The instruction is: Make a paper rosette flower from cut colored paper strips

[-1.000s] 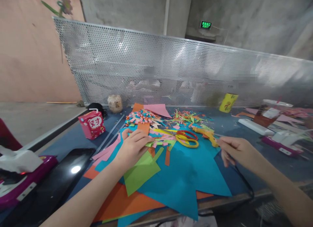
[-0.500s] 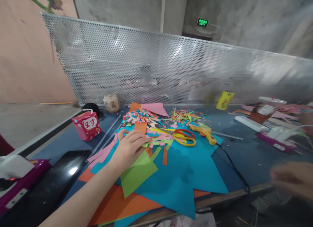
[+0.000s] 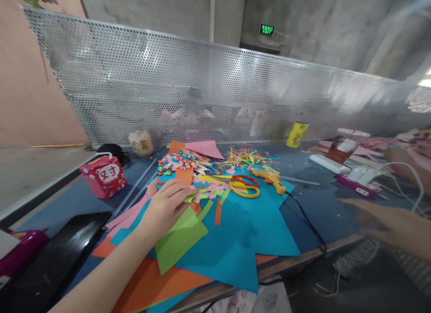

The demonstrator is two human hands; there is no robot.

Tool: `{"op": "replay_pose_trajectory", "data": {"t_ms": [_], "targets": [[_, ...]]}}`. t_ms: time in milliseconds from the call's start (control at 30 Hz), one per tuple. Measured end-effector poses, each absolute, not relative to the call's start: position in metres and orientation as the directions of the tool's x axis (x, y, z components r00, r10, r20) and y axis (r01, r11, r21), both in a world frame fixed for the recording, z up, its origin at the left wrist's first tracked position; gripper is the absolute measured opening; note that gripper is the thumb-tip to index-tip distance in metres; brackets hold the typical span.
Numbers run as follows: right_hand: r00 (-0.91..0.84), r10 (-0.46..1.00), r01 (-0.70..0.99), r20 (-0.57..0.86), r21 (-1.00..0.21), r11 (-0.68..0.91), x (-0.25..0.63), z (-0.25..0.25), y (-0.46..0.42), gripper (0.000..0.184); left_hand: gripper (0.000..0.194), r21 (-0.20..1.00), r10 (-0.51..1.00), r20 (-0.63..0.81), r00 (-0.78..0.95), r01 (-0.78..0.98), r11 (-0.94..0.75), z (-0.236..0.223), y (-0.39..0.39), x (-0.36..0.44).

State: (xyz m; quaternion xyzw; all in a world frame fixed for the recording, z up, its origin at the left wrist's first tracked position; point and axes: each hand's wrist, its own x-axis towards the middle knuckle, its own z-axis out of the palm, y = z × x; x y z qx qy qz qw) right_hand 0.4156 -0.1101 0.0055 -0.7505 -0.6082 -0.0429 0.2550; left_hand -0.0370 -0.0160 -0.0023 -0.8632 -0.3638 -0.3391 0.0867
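So the right hand [image 3: 384,221] had moved from beside the glue gun [image 3: 271,180] to out past it on the right, near the table edge — blurred, but its fingers looked spread with nothing visible in them. The left hand [image 3: 170,200] lay palm down among small paper strips, a green strip [image 3: 191,198] at its fingertips; couldn't tell if that was pinched or just pressed. The strips sat on the far part of the blue sheet [image 3: 232,241] and looked super light and floppy, easy to crease or scatter, so pinching one by its end seemed safest. Scissors [image 3: 245,194] lay just right of them, blades pointing left — kinda in the way, with the gun's cord [image 3: 308,222] trailing behind and a fringed pile [image 3: 182,160] crowding the far side
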Motion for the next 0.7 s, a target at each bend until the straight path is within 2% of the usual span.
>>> {"op": "replay_pose_trajectory", "data": {"t_ms": [33, 67, 200, 233, 300, 367, 433, 500, 567, 633, 700], "targets": [[0.213, 0.951, 0.924, 0.226, -0.363, -0.120, 0.409, 0.012, -0.106, 0.032, 0.020, 0.096, 0.572, 0.650, 0.501, 0.692, -0.715, -0.002, -0.016, -0.037], [0.170, 0.975, 0.920, 0.142, -0.377, -0.105, 0.400, 0.017, -0.101, 0.035, 0.020, 0.093, 0.573, 0.652, 0.496, 0.697, -0.711, -0.002, -0.017, -0.037], [0.094, 0.990, 0.968, 0.104, -0.242, -0.066, 0.347, 0.031, -0.080, 0.028, 0.018, 0.078, 0.547, 0.702, 0.456, 0.714, -0.695, 0.003, -0.021, -0.036], [0.081, 0.994, 0.979, 0.071, -0.191, -0.066, 0.331, 0.033, -0.074, 0.031, 0.018, 0.073, 0.534, 0.725, 0.436, 0.722, -0.689, 0.004, -0.022, -0.036], [0.090, 0.993, 0.990, 0.076, -0.114, -0.081, 0.304, 0.035, -0.058, 0.035, 0.017, 0.069, 0.509, 0.769, 0.386, 0.741, -0.667, 0.006, -0.024, -0.036], [0.171, 0.980, 0.984, 0.099, -0.056, -0.166, 0.287, 0.035, -0.039, 0.038, 0.015, 0.103, 0.499, 0.807, 0.317, 0.756, -0.647, 0.007, -0.024, -0.036], [0.293, 0.952, 0.956, 0.088, -0.022, -0.292, 0.282, 0.031, -0.018, 0.047, 0.010, 0.207, 0.521, 0.827, 0.210, 0.748, -0.630, 0.007, -0.023, -0.036], [0.411, 0.911, 0.911, 0.020, -0.038, -0.410, 0.286, 0.022, 0.003, 0.061, 0.008, 0.390, 0.595, 0.801, 0.074, 0.688, -0.611, 0.007, -0.021, -0.036], [0.449, 0.892, 0.890, -0.062, -0.062, -0.452, 0.295, 0.011, 0.021, 0.073, 0.012, 0.623, 0.718, 0.695, -0.050, 0.541, -0.565, 0.006, -0.019, -0.035], [0.415, 0.905, 0.903, -0.095, -0.077, -0.423, 0.304, 0.000, 0.033, 0.075, 0.017, 0.819, 0.836, 0.534, -0.124, 0.319, -0.476, 0.006, -0.017, -0.034], [0.382, 0.918, 0.917, -0.103, -0.080, -0.391, 0.311, -0.007, 0.039, 0.072, 0.020, 0.918, 0.906, 0.394, -0.151, 0.111, -0.381, 0.007, -0.015, -0.032]]}}
